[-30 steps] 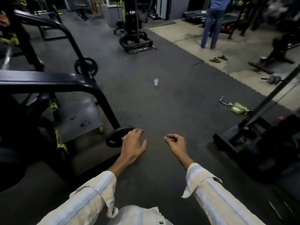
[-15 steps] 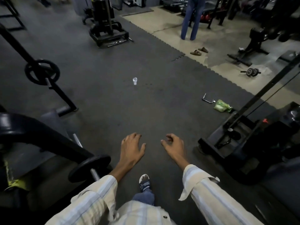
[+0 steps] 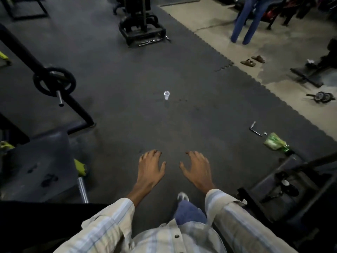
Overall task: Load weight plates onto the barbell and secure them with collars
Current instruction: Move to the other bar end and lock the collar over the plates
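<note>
Setting: gym floor of dark rubber mats (image 3: 182,73), meeting pale concrete along its far right edge.
Change: over the last second my view has swung away from the black round weight plate that lay by my left hand; that plate has gone out of view, and both hands have come away from it with nothing in them.
Meaning: I judge loading has not begun from here; I am walking, one white-toed shoe (image 3: 182,196) forward.
Left hand (image 3: 149,170): fingers spread and relaxed, palm down, holding nothing.
Right hand (image 3: 197,169): fingers loosely spread, likewise holding nothing.
Task's thing: one black spoked weight plate (image 3: 54,81) sits on a steel-tipped peg of the slanted black frame, at the mats' left edge, well apart from both hands.
Barbell and collars: I cannot pick either out with certainty.
Count: weight plates, one; clear plastic cup (image 3: 166,94), one, mid-floor; brown sandals (image 3: 253,60), two; green plastic bottle (image 3: 275,143), one; bent chrome handle (image 3: 256,129), one; standing person in blue jeans (image 3: 248,21), one.
</note>
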